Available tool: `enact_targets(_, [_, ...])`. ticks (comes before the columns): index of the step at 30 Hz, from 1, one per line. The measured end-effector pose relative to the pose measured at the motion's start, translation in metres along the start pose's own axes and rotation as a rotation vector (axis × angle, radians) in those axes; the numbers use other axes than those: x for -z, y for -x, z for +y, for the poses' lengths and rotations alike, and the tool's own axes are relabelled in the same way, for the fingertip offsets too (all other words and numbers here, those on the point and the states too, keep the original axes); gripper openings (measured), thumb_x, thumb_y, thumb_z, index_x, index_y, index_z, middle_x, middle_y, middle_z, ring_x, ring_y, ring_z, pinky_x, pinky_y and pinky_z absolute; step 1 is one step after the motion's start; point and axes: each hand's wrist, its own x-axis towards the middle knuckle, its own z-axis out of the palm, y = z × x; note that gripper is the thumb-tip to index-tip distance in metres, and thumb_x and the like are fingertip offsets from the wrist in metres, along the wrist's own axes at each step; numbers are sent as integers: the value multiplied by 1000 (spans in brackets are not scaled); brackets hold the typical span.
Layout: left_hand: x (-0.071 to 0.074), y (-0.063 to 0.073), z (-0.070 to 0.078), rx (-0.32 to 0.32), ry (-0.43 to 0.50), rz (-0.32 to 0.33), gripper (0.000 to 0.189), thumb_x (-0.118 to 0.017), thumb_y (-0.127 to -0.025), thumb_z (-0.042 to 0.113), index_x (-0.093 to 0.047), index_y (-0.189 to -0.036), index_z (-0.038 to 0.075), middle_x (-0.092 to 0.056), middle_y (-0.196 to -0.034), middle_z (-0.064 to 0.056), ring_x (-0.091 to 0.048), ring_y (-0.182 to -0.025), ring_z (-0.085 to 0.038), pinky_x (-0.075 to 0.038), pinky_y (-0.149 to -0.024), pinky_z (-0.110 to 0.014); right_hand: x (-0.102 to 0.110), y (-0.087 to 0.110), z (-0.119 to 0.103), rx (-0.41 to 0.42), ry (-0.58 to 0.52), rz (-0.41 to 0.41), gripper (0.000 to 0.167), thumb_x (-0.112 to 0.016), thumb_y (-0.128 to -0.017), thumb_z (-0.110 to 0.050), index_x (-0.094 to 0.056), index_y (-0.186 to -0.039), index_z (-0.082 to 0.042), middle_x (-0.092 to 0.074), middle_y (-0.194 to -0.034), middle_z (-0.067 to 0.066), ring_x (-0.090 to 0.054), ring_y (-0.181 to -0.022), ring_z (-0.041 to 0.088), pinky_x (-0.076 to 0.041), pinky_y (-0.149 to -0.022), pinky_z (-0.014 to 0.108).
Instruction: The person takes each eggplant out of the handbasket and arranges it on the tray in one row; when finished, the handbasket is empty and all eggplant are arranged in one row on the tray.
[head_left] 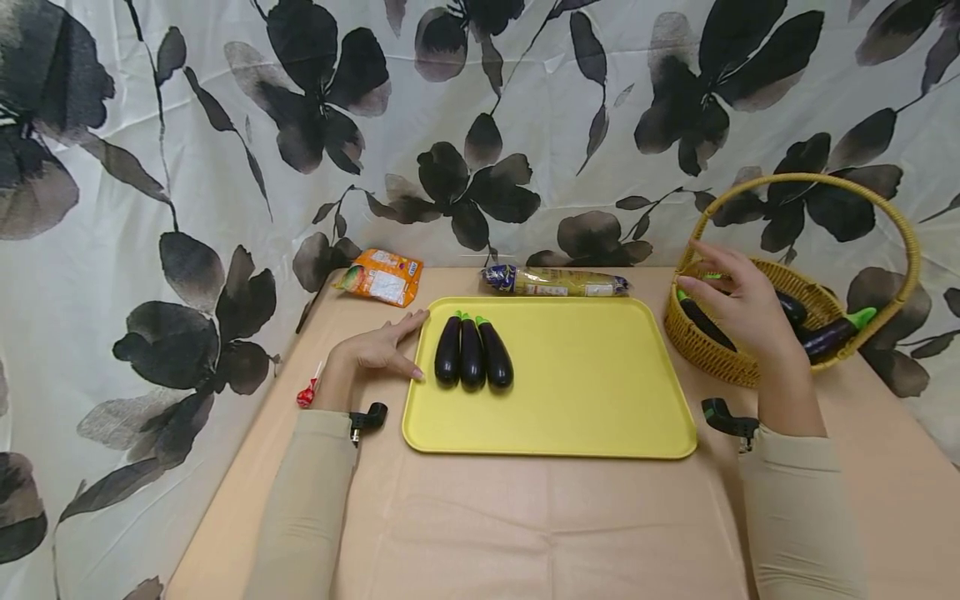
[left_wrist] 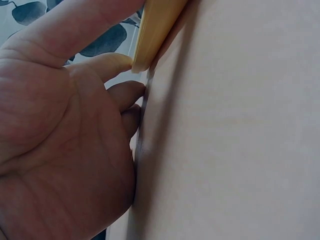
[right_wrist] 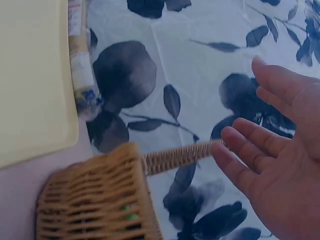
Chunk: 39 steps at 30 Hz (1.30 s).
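Note:
Three dark purple eggplants (head_left: 472, 358) lie side by side at the left of a yellow tray (head_left: 585, 383). My left hand (head_left: 378, 348) rests at the tray's left edge, fingers spread; the left wrist view shows fingertips by the tray rim (left_wrist: 159, 30). Over the left side of a wicker basket (head_left: 688, 354) is my right hand (head_left: 742, 296), partly covering the contents. In the right wrist view this hand (right_wrist: 280, 165) has loosely extended fingers and holds nothing. Several eggplants are in the basket, one (head_left: 831, 336) at its right and another (head_left: 703, 320) below my right hand.
Behind the tray lie an orange snack packet (head_left: 384, 277) and a long gold-and-blue package (head_left: 555, 282). A red-wrapped lollipop (head_left: 306, 394) is beside my left wrist. The basket's tall arched handle (head_left: 806, 177) rises near the floral curtain (head_left: 585, 100).

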Motion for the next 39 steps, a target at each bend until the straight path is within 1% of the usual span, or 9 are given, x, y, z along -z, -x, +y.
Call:
enact_targets(4, [0, 0, -1, -1, 6, -1, 132, -95, -68, 51, -11, -169, 35, 0, -177, 3, 18, -157, -51, 10, -121, -75, 6, 2, 16, -58, 31, -18, 64, -60, -106, -39, -34, -164, -31, -43, -157, 16, -51, -127, 22, -42, -86, 7])
enact_targets(6, [0, -1, -1, -3, 5, -1, 132, -95, -68, 51, -11, -169, 34, 0, -177, 2, 18, -156, -51, 10, -121, -75, 7, 2, 22, -85, 41, -28, 63, -56, -107, -41, -32, -165, -31, -40, -161, 18, -48, -133, 36, -46, -96, 24])
enact_targets(9, [0, -1, -1, -4, 1, -2, 132, -95, -68, 51, -11, -169, 34, 0, -177, 2, 18, -157, -52, 9, -121, -75, 8, 3, 33, -142, 54, -51, 62, -50, -108, -45, -32, -165, -27, -39, -162, 21, -44, -135, 43, -45, -94, 45])
enact_targets(15, [0, 0, -1, -4, -1, -2, 133, -96, -68, 51, -12, -169, 34, -1, -177, 2, 18, -157, -51, 9, -121, -75, 6, 7, 56, -231, 67, -103, 61, -43, -110, -46, -36, -163, -16, -47, -151, 26, -48, -110, 32, -42, -71, 23])
enact_targets(18, [0, 0, -1, -3, 1, -1, 133, -96, -67, 51, -12, -169, 34, -1, -177, 2, 18, -157, -51, 9, -121, -75, 5, 9, 66, -257, 63, -133, 60, -42, -111, -43, -36, -163, -14, -49, -146, 26, -45, -98, 31, -41, -63, 26])
enact_targets(22, [0, 0, -1, -4, 5, 0, 133, -96, -67, 50, -12, -169, 34, -1, -177, 2, 18, -157, -50, 10, -121, -74, 4, 9, 75, -290, 34, -198, 61, -40, -112, -43, -34, -164, -12, -43, -154, 29, -50, -116, 41, -53, -87, 42])
enact_targets(26, [0, 0, -2, -6, 1, 1, 132, -95, -68, 50, -12, -169, 35, 0, -177, 2, 18, -157, -50, 10, -121, -75, 5, 6, 81, -341, 0, -278, 61, -40, -112, -40, -30, -164, -9, -28, -165, 32, -33, -146, 50, -34, -115, 69])
enact_targets(31, [0, -1, -2, -11, -3, 6, 131, -95, -68, 51, -12, -169, 35, -1, -177, 2, 17, -157, -51, 9, -122, -74, 8, 0, 88, -351, 24, -347, 56, -41, -114, -29, -31, -164, -7, -20, -167, 33, -16, -154, 55, -21, -120, 74])
enact_targets(39, [-2, -2, -1, -16, -8, 16, 131, -95, -68, 51, -13, -169, 33, -2, -177, 2, 16, -157, -51, 8, -122, -73, 10, -9, 96, -344, 13, -431, 54, -39, -114, -23, -30, -164, -7, -25, -165, 34, -21, -152, 55, -18, -119, 75])
